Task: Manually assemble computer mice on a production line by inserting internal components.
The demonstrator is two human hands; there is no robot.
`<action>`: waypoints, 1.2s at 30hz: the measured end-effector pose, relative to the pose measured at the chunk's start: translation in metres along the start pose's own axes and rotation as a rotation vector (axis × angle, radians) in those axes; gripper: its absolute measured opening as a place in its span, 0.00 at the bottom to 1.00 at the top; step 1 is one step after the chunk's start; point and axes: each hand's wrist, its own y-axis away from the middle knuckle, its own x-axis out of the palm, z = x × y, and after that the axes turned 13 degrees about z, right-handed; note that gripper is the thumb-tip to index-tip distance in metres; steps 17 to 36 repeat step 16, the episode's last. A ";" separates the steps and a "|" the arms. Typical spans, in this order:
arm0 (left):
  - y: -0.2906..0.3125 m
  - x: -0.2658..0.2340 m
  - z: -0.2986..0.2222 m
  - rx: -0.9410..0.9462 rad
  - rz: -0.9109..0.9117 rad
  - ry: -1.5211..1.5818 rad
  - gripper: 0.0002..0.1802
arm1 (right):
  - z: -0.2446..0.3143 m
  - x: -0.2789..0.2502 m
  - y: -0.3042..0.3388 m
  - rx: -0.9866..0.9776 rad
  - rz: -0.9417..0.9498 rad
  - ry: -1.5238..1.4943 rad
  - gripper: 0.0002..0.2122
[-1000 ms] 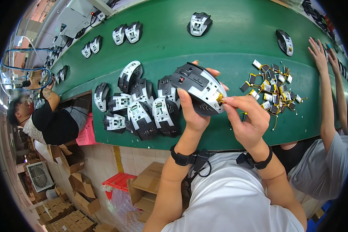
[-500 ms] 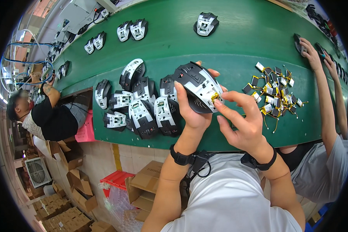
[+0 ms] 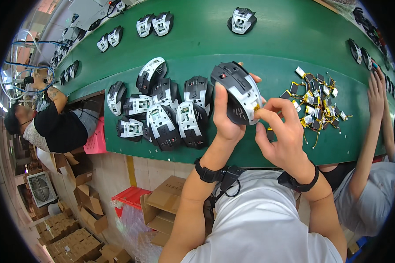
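A black-and-silver computer mouse (image 3: 238, 91) is tilted in my left hand (image 3: 229, 125), whose thumb and fingers wrap its sides. At its lower end, a small battery with yellow tape (image 3: 256, 106) shows in an opening. The index fingertip of my right hand (image 3: 285, 131) touches the mouse beside that yellow part; the thumb is bent just below, apart from the index finger. Most of the battery is hidden. Left of my hands lies a group of similar mice (image 3: 162, 125), some resting on others. A heap of small batteries with wires (image 3: 312, 103) lies to the right.
More mice stand along the far side of the green table (image 3: 197, 39), one mouse (image 3: 242, 20) alone. A co-worker's hands (image 3: 375, 87) are at the right edge; another person (image 3: 59, 118) works at the left. Cardboard boxes (image 3: 169, 197) and a red crate (image 3: 131, 199) stand on the floor below.
The mouse and both my hands have shifted slightly right in the picture. My right index finger and thumb have drawn closer together. The co-worker's hands at the right have left a mouse.
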 end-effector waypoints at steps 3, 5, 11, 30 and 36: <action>-0.002 -0.001 -0.001 -0.010 -0.031 0.000 0.38 | -0.001 -0.004 -0.005 0.007 0.056 -0.025 0.16; -0.004 -0.006 -0.003 -0.027 -0.025 0.098 0.39 | 0.000 -0.010 -0.007 0.011 0.105 -0.170 0.16; -0.003 -0.008 -0.004 -0.050 -0.024 0.207 0.40 | -0.008 -0.027 -0.006 0.008 0.189 -0.255 0.17; -0.005 -0.006 -0.003 -0.052 0.013 0.123 0.42 | -0.005 -0.027 -0.008 -0.002 0.118 -0.157 0.16; -0.005 -0.006 -0.003 -0.052 0.013 0.123 0.42 | -0.005 -0.027 -0.008 -0.002 0.118 -0.157 0.16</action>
